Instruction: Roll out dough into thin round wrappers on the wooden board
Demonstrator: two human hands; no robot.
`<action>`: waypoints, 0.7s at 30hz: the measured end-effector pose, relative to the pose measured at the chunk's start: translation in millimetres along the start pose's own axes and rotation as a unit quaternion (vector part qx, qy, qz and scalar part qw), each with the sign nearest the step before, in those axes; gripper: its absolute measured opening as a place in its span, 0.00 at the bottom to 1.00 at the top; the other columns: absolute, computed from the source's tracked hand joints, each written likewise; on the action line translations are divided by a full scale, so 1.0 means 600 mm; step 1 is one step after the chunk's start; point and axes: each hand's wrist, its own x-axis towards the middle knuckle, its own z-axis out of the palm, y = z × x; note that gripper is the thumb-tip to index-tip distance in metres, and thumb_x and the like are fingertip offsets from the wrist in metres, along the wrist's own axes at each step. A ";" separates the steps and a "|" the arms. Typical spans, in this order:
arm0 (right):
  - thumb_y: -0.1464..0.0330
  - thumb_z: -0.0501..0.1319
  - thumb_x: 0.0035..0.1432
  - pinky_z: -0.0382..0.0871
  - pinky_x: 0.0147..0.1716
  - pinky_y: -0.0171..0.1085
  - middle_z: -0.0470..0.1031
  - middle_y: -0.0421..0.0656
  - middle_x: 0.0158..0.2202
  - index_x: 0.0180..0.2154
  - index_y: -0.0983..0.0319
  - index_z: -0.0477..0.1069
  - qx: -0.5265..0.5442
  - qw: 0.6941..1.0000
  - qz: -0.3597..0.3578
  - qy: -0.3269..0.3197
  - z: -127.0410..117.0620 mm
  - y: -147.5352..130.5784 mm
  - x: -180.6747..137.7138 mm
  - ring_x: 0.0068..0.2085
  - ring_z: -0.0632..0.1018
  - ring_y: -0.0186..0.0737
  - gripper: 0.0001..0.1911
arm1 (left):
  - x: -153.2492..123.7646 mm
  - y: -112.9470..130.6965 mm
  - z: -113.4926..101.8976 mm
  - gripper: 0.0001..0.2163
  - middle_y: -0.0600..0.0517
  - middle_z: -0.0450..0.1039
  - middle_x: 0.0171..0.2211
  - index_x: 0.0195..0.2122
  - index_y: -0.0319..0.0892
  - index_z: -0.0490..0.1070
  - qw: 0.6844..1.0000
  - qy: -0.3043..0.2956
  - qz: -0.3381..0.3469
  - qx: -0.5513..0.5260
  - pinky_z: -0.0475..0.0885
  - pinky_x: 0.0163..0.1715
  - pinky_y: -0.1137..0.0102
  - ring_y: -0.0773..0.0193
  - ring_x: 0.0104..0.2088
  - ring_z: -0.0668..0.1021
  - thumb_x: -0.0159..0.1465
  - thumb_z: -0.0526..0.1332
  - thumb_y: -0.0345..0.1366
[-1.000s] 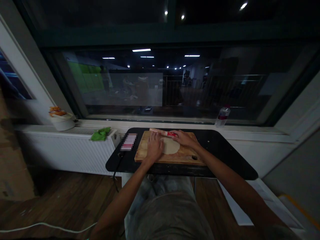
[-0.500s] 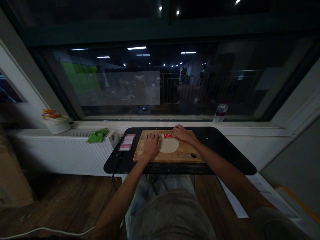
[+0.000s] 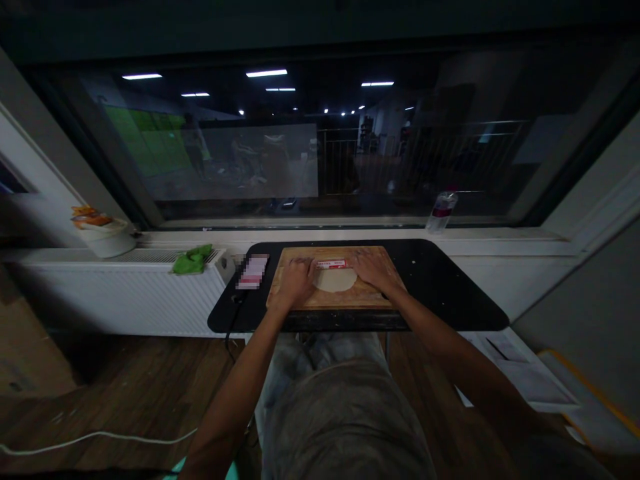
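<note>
A wooden cutting board (image 3: 357, 302) lies on a small black table (image 3: 450, 283) in front of me. On the board is a flat, round sheet of pale dough (image 3: 336, 281). A rolling pin (image 3: 331, 264) with a red and white label lies across the dough's far edge. My left hand (image 3: 297, 281) is closed over the pin's left end, and my right hand (image 3: 373, 268) covers its right end. Both ends of the pin are hidden under my hands.
Left of the board lies a phone (image 3: 254, 271) with a blurred screen and a black cable. A green cloth (image 3: 192, 259) and a white tub (image 3: 113, 239) rest on the radiator (image 3: 165, 300). A plastic bottle (image 3: 441, 213) stands on the windowsill at right.
The rolling pin has turned and come slightly toward me, showing a different side of its label. My right hand has come down flatter over its end. My view has shifted a little.
</note>
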 end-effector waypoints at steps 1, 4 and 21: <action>0.70 0.49 0.79 0.69 0.68 0.51 0.83 0.61 0.61 0.61 0.68 0.81 0.007 1.000 0.007 0.009 -0.002 -0.003 -0.009 0.66 0.79 0.59 0.24 | -0.003 0.001 -0.003 0.25 0.40 0.86 0.55 0.56 0.41 0.82 1.000 0.000 0.001 0.001 0.75 0.63 0.57 0.50 0.55 0.85 0.84 0.45 0.43; 0.69 0.48 0.79 0.66 0.71 0.51 0.81 0.61 0.64 0.62 0.69 0.80 0.018 0.999 0.014 0.041 -0.008 -0.015 -0.037 0.68 0.77 0.59 0.25 | -0.012 0.004 -0.013 0.24 0.40 0.86 0.54 0.57 0.42 0.82 1.000 -0.006 0.002 0.010 0.77 0.59 0.59 0.50 0.54 0.85 0.83 0.47 0.44; 0.67 0.48 0.82 0.59 0.75 0.56 0.77 0.62 0.69 0.68 0.67 0.76 0.080 0.994 0.050 0.055 -0.016 -0.037 -0.080 0.74 0.72 0.61 0.26 | -0.019 -0.028 0.007 0.22 0.41 0.82 0.64 0.67 0.45 0.78 0.998 -0.027 0.050 0.013 0.74 0.70 0.58 0.51 0.67 0.80 0.76 0.55 0.29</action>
